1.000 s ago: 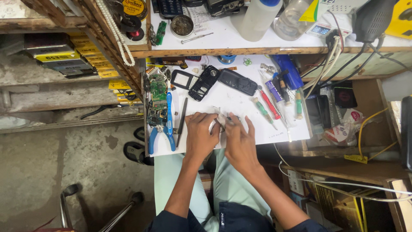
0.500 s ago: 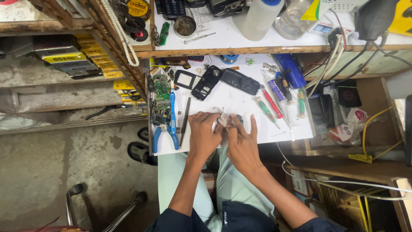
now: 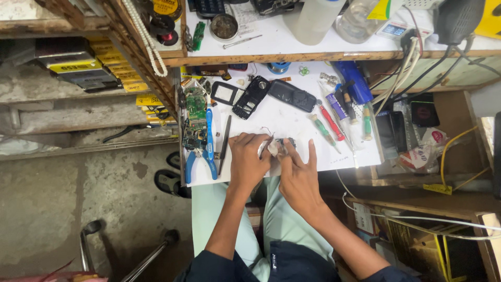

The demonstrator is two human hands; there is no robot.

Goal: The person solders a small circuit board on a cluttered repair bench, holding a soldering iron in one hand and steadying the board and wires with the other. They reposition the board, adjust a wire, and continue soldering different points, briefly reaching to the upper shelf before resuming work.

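Note:
My left hand (image 3: 248, 161) and my right hand (image 3: 298, 172) meet over the front of a white work board (image 3: 292, 122). Between their fingertips sits a small white and dark part (image 3: 275, 147), pinched from both sides; a thin dark tool or wire slants through the left fingers. What the part is stays too small to tell. Behind the hands lie a black phone frame (image 3: 251, 97), a dark phone cover (image 3: 291, 95) and a black bezel (image 3: 225, 93).
Blue-handled pliers (image 3: 207, 151), green circuit boards (image 3: 195, 119) and a dark probe (image 3: 225, 143) lie at the board's left. Screwdrivers (image 3: 329, 121) and a blue tool (image 3: 353, 84) lie right. A cluttered shelf (image 3: 292, 44) runs behind. Cables hang right. Black sandals (image 3: 169, 180) rest on the concrete floor.
Both hands have stayed at the board's front edge, fingers shifting slightly on the small part. The view has drifted a little; nothing else moved.

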